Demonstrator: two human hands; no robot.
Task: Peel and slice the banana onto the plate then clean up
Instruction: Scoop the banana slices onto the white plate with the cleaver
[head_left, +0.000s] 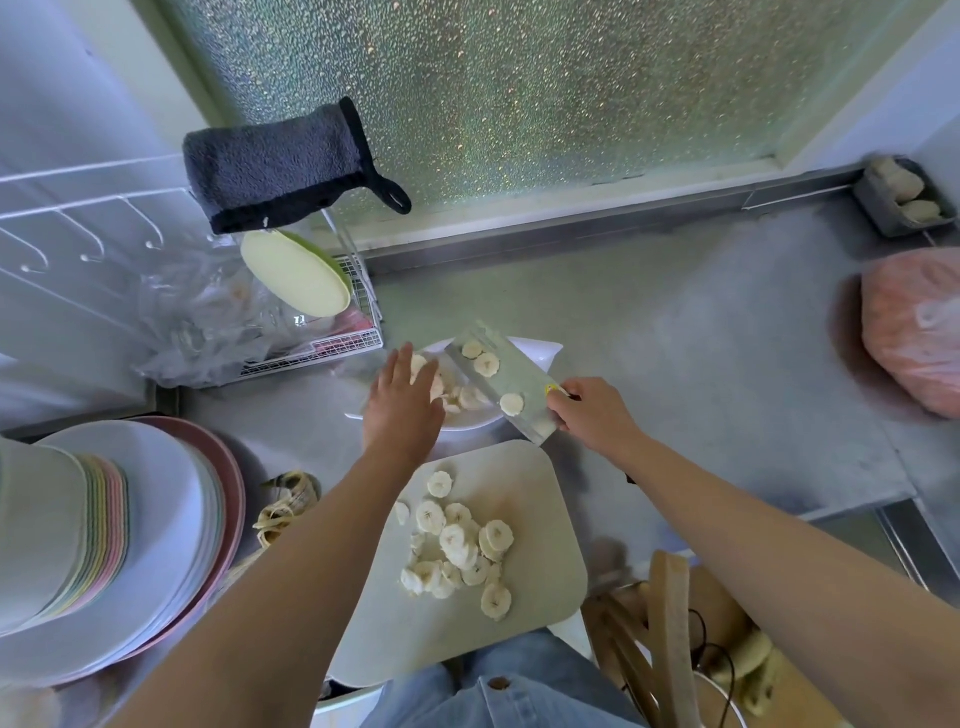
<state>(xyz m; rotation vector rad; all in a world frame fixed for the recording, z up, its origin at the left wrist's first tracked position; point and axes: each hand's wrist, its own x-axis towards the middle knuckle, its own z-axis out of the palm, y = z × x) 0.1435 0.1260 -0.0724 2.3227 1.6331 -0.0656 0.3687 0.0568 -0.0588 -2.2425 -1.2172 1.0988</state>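
Note:
My right hand (592, 413) grips the handle of a wide cleaver (506, 382), held flat over a white plate (540, 349). Three banana slices rest on the blade. My left hand (402, 402) hovers over the plate's left side with fingers spread, covering some of the slices (462, 399) lying on it. Nearer me, a white cutting board (524, 478) carries a heap of several banana slices (457, 545). The banana peel (285, 506) lies on the counter left of the board.
A tall stack of plates and bowls (119, 525) stands at the left. A wire rack (332, 332) with a green plate, plastic bags and a grey mitt sits behind. A pink bag (914, 332) lies far right; wooden utensils (670, 629) at bottom right.

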